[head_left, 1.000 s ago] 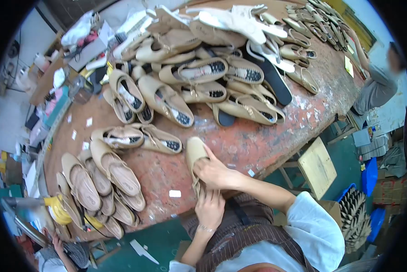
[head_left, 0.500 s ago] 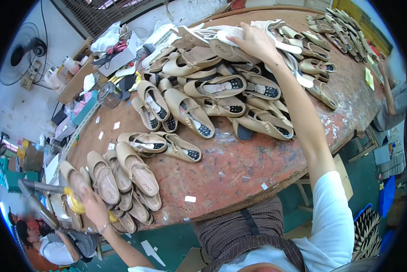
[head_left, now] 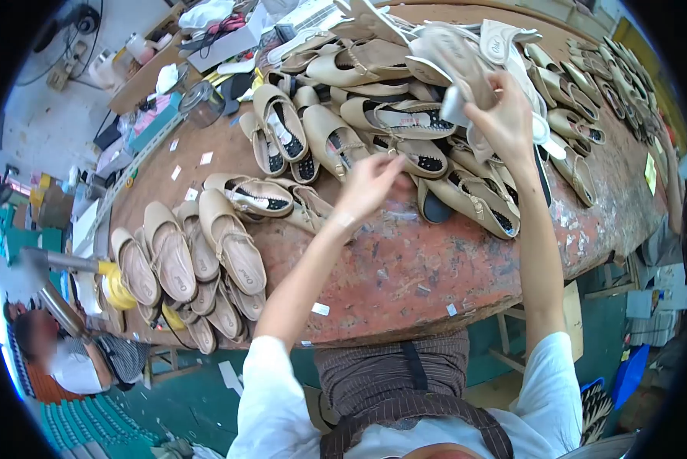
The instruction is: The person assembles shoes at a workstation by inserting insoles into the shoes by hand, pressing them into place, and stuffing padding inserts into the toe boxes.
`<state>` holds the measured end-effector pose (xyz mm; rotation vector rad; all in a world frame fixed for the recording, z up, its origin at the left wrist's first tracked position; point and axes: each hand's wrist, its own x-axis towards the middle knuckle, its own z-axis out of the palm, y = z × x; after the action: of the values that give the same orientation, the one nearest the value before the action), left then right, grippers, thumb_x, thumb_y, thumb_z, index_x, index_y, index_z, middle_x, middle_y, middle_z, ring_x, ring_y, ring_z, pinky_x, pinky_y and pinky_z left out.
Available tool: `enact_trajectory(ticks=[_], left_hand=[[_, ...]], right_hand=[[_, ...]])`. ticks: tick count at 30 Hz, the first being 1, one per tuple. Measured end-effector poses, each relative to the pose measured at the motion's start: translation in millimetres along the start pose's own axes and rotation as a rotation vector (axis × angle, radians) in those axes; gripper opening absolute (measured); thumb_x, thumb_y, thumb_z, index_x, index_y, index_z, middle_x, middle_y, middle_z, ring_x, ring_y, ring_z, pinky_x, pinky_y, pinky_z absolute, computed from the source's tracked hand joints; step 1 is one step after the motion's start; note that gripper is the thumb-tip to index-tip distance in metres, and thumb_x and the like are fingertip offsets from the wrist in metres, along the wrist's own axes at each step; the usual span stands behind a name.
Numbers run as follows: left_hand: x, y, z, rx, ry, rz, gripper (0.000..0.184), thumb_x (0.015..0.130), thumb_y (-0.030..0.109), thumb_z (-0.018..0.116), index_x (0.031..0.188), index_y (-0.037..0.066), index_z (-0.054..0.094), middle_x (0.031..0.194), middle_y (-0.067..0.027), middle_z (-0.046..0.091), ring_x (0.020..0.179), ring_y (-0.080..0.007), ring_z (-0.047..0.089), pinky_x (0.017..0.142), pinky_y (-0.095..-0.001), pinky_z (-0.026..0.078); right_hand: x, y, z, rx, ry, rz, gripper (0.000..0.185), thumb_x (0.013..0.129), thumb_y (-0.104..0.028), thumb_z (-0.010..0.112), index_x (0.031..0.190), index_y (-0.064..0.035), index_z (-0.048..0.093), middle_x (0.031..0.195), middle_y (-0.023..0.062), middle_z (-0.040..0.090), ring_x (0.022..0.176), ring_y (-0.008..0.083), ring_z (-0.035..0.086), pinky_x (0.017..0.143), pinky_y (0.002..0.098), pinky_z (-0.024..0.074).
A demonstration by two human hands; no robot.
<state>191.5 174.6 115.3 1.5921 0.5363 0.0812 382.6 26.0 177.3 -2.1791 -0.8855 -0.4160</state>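
Observation:
My right hand (head_left: 504,118) is closed on a beige insole (head_left: 460,57) with blurred lettering, raised over the far side of the shoe pile. More loose insoles, one a pale insole (head_left: 498,42) with a printed mark, lie just behind it. My left hand (head_left: 374,183), blurred by motion, hovers over the near side of the pile with its fingers apart and nothing visible in them. Below and around it are beige strapped shoes (head_left: 336,141) with dark, dotted inner soles. At the left, a group of beige shoes (head_left: 171,264) shows lettered insoles in place.
The worn red-brown table (head_left: 405,283) curves around in front of me. A metal arm with a yellow part (head_left: 115,287) stands at its left edge. A glass jar (head_left: 202,103) and boxes line the far left. More shoes (head_left: 619,84) lie far right. A person (head_left: 60,352) sits lower left.
My left hand has left the shoe group at the left and moved right to the pile. My right hand has drawn nearer, with an insole lifted in it.

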Motion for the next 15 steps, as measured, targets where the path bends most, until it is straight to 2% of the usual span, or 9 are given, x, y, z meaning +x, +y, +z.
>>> enact_trajectory(ticks=[2,4,6,7,8,10,11,14,15], left_hand=[[44,4,30,-0.319,0.011,-0.122,0.059,0.098,0.044,0.057,0.127,-0.007,0.053,0.100,-0.0185,0.069,0.080,-0.0255,0.073,0.059,-0.0335,0.061],[93,-12,49,-0.418,0.098,-0.101,0.049,0.100,0.036,0.055,0.118,-0.009,0.056,0.100,-0.0203,0.069,0.078,-0.0286,0.073,0.058,-0.0389,0.063],[102,-17,58,-0.523,0.211,-0.038,0.032,0.100,0.025,0.051,0.101,-0.006,0.061,0.087,-0.0191,0.071,0.066,-0.0267,0.072,0.049,-0.0385,0.061],[101,-19,58,-0.551,0.224,-0.038,0.031,0.099,0.022,0.050,0.101,-0.007,0.061,0.087,-0.0189,0.071,0.065,-0.0266,0.072,0.049,-0.0384,0.061],[100,-21,57,-0.569,0.231,-0.061,0.032,0.100,0.022,0.050,0.099,-0.007,0.062,0.086,-0.0183,0.071,0.063,-0.0260,0.071,0.048,-0.0366,0.060],[77,-22,51,-0.523,0.320,0.005,0.034,0.099,0.024,0.050,0.097,-0.007,0.065,0.083,-0.0164,0.072,0.064,-0.0254,0.071,0.047,-0.0343,0.059],[58,-22,43,-0.416,0.318,0.014,0.034,0.098,0.024,0.052,0.094,-0.007,0.066,0.080,-0.0167,0.071,0.064,-0.0246,0.071,0.049,-0.0343,0.057],[-23,-59,-4,0.255,0.375,0.262,0.032,0.093,0.025,0.059,0.089,-0.006,0.068,0.072,-0.0211,0.067,0.064,-0.0242,0.069,0.057,-0.0370,0.051],[-64,-61,-13,0.232,0.327,0.256,0.026,0.090,0.023,0.060,0.090,-0.003,0.066,0.072,-0.0232,0.062,0.064,-0.0304,0.067,0.062,-0.0398,0.048]], right_hand=[[-12,11,-7,0.167,-0.024,0.070,0.054,0.066,-0.025,0.076,0.112,0.0001,0.061,0.113,0.0219,0.064,0.099,0.0334,0.065,0.087,0.0371,0.0508],[-17,30,-6,0.186,-0.011,0.021,0.048,0.070,-0.015,0.074,0.114,-0.0005,0.059,0.104,0.0157,0.068,0.092,0.0277,0.068,0.083,0.0349,0.0522],[-19,41,-8,0.650,0.053,-0.023,0.041,0.076,-0.006,0.070,0.114,-0.0007,0.059,0.098,0.0090,0.069,0.087,0.0192,0.066,0.079,0.0335,0.0529],[-20,45,-16,0.715,-0.025,0.029,0.034,0.081,0.000,0.067,0.114,0.0005,0.059,0.099,0.0058,0.068,0.089,0.0127,0.063,0.078,0.0295,0.0515],[-21,46,-20,0.775,-0.052,0.089,0.032,0.084,-0.004,0.069,0.114,0.0024,0.059,0.101,0.0074,0.068,0.089,0.0124,0.063,0.078,0.0281,0.0505],[-19,51,-18,0.863,0.059,0.110,0.030,0.086,-0.006,0.069,0.113,0.0033,0.059,0.101,0.0077,0.068,0.089,0.0118,0.063,0.078,0.0266,0.0496],[-22,49,-22,0.897,0.042,0.117,0.033,0.091,-0.009,0.065,0.121,0.0022,0.055,0.112,0.0079,0.066,0.101,0.0120,0.061,0.090,0.0291,0.0470],[-30,39,-27,0.869,0.092,0.049,0.033,0.090,-0.009,0.065,0.120,0.0018,0.054,0.109,0.0074,0.066,0.098,0.0112,0.061,0.088,0.0287,0.0463],[-35,30,-33,0.736,0.026,0.050,0.034,0.089,-0.010,0.067,0.119,0.0014,0.053,0.105,0.0062,0.064,0.095,0.0105,0.059,0.086,0.0274,0.0454]])
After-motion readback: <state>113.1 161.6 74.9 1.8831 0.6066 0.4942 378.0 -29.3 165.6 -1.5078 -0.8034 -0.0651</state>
